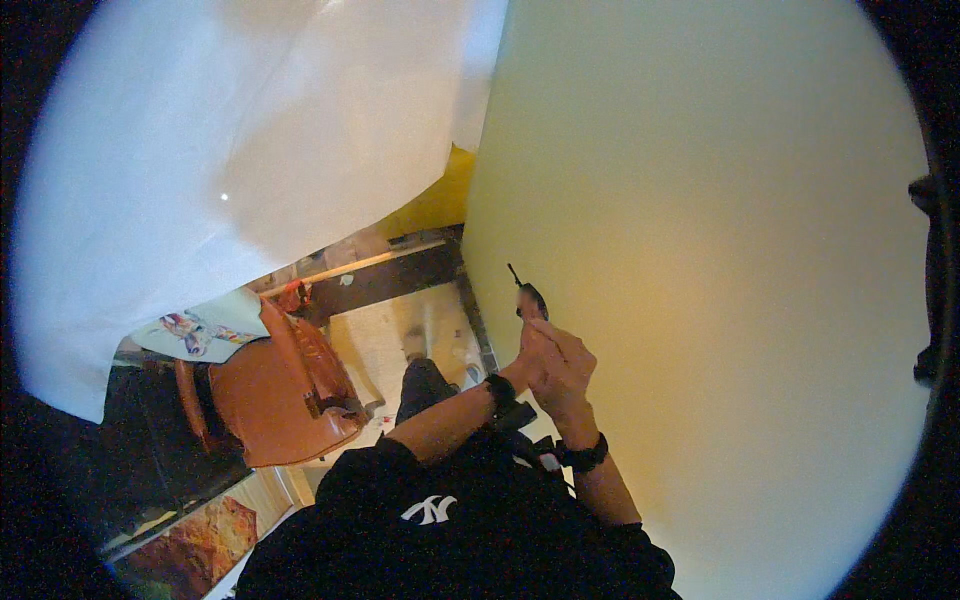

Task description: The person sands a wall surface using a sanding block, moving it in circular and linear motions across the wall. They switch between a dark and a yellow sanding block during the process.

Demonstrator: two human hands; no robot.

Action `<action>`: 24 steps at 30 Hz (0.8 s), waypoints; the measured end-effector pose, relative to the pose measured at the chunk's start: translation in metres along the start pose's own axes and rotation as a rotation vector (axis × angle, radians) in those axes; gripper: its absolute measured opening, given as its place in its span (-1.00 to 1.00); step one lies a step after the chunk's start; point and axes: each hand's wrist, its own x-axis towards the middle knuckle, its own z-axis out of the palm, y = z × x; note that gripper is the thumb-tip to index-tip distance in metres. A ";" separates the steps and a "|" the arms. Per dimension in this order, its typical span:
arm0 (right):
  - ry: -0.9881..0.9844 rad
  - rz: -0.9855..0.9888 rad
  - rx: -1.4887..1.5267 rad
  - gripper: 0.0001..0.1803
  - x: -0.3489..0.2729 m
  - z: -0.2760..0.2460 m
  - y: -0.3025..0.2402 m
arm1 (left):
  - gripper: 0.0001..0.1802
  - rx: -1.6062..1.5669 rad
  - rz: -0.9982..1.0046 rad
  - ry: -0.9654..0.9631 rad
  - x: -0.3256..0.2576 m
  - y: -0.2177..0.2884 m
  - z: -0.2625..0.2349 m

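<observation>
Both hands at the wall, small tool raised

Head view: the right hand (562, 368) and left hand (530, 350) press together, closed on a small dark tool (526, 294) whose thin tip points up, just beside the pale yellow wall (700, 250). No mark shows on the wall; work looks barely begun.

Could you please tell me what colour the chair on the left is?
The chair is orange-brown, seen in the head view.

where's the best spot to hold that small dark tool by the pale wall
Hold the small dark tool by its thicker lower body, coming from below, as both hands do now, right hand in front. Its thin tip points up along the wall, so that end should probably stay free.
</observation>
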 end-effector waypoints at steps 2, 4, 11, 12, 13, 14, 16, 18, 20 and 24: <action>0.064 -0.061 0.062 -0.74 0.022 -0.010 -0.012 | -0.44 0.080 0.058 0.001 0.001 -0.003 0.004; 0.113 -0.118 0.095 -0.78 0.036 -0.024 -0.023 | -0.44 0.153 0.131 0.009 0.002 -0.001 0.010; 0.136 -0.124 0.096 -0.80 0.034 -0.045 -0.049 | -0.43 0.437 0.805 0.122 0.020 0.061 0.045; 0.143 -0.127 0.115 -0.80 0.034 -0.045 -0.047 | -0.43 0.450 0.891 0.126 0.021 0.065 0.050; 0.148 -0.133 0.136 -0.79 0.032 -0.045 -0.046 | -0.43 0.458 0.956 0.122 0.020 0.067 0.052; 0.160 -0.149 0.110 -0.79 0.031 -0.045 -0.044 | -0.43 0.465 0.998 0.121 0.017 0.064 0.052; 0.174 -0.200 0.067 -0.77 0.029 -0.046 -0.040 | -0.43 0.486 1.001 0.129 0.017 0.048 0.046; 0.156 -0.189 0.074 -0.76 0.026 -0.046 -0.037 | -0.43 0.522 0.948 0.148 0.021 0.021 0.033; 0.152 -0.197 0.067 -0.75 0.025 -0.044 -0.034 | -0.43 0.536 0.775 0.187 0.026 -0.015 0.014; 0.148 -0.205 0.042 -0.75 0.023 -0.039 -0.031 | -0.43 0.471 0.230 0.249 0.031 -0.086 -0.026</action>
